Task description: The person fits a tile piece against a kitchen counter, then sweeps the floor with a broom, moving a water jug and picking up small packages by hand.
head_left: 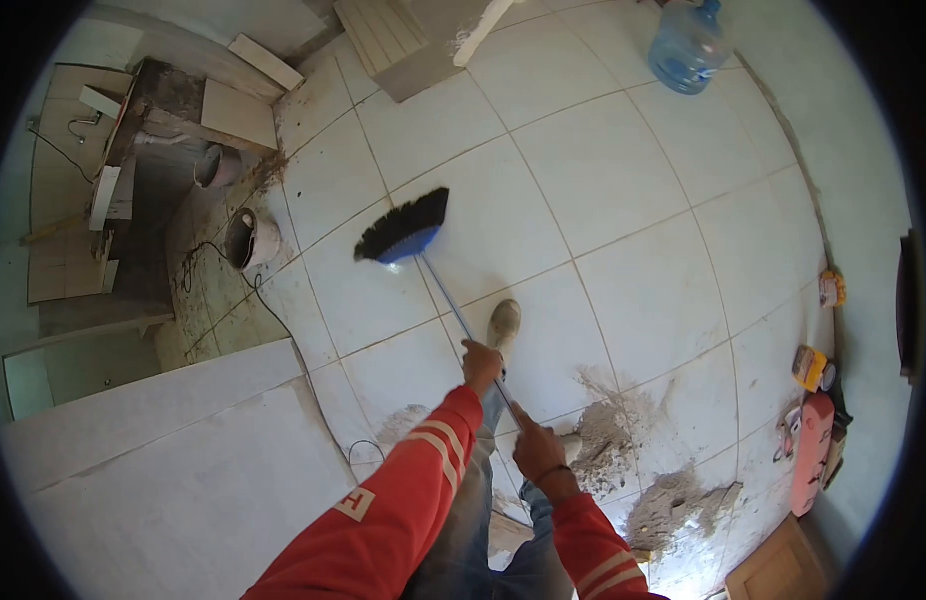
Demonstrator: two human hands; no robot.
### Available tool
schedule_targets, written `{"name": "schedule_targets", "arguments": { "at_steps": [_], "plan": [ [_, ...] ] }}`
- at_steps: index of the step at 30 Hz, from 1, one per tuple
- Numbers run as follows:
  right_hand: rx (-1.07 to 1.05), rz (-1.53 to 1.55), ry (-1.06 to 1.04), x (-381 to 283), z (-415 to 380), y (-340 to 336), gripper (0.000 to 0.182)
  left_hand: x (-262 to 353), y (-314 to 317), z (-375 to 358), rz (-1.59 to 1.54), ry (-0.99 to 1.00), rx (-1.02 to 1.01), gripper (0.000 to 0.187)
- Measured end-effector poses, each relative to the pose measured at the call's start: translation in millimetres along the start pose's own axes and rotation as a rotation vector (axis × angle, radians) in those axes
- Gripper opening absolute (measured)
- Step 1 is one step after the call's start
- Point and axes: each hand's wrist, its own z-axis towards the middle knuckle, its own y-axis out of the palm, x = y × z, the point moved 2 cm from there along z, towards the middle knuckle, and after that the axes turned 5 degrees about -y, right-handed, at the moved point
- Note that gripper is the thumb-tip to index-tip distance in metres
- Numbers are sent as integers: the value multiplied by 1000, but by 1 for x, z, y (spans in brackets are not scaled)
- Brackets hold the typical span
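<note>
A broom (411,238) with black bristles and a blue head reaches out over the white tiled floor, its thin handle slanting back toward me. My left hand (481,366) is wrapped round the handle at about its middle. Lower down, near the handle's end, my right hand (539,450) grips it too. The bristles are at the floor, ahead and to the left of my shoe (504,324). Heaps of grey debris (673,508) lie on the tiles to the right of my right hand and beside my legs.
Two buckets (253,240) stand at the left, with a dark cable (301,352) running past them along a pale slab (203,450). A large blue water jug (689,50) lies by the far right wall. Along that wall are a yellow container (811,368) and a red object (813,455).
</note>
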Motion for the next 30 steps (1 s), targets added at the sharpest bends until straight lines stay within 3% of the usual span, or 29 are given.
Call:
{"name": "schedule_targets", "arguments": {
  "at_steps": [5,8,10,12,14,15,17,18,19,21,23,24,25,26,27,30],
  "plan": [
    [-27,-86,73,130,-171,25,68,-80,148,-149,-47,-2,-71,84],
    [-57,-128,155,162,-285,24,67,-125,216,-244,-74,-63,-158,83],
    [46,-12,110,187,-360,35,62,-151,229,-310,-115,-132,-361,81],
    [-45,38,295,173,-418,37,54,-179,228,-369,-161,-201,-543,79],
    [-3,-104,74,159,-453,47,48,-200,207,-406,-148,-193,-484,75],
    [-8,-91,49,152,-457,56,49,-207,181,-415,-197,-178,-426,64],
    [-50,34,84,143,-448,85,49,-233,140,-392,-329,-157,-334,59],
    [-6,15,-47,104,-425,90,49,-248,113,-374,-442,-125,-245,54],
    [61,119,-126,121,-407,133,54,-260,75,-349,-533,-98,-193,48],
    [15,98,-136,68,-351,181,57,-300,13,-271,-572,-172,-165,48],
    [48,64,-303,8,-288,241,58,-374,-8,-160,-449,-84,104,46],
    [49,16,-387,-13,-258,276,59,-383,-56,-132,-466,-89,103,46],
    [-51,2,-321,-31,-232,308,60,-392,-95,-116,-517,-117,102,46],
    [-20,-31,-343,-62,-213,330,58,-428,-99,-72,-421,-106,108,43],
    [-56,-56,-270,-75,-198,363,57,-456,-105,-40,-403,-143,72,53],
    [-130,-114,-170,-87,-219,424,58,-531,-83,-43,-308,-178,1,68]
  ]
}}
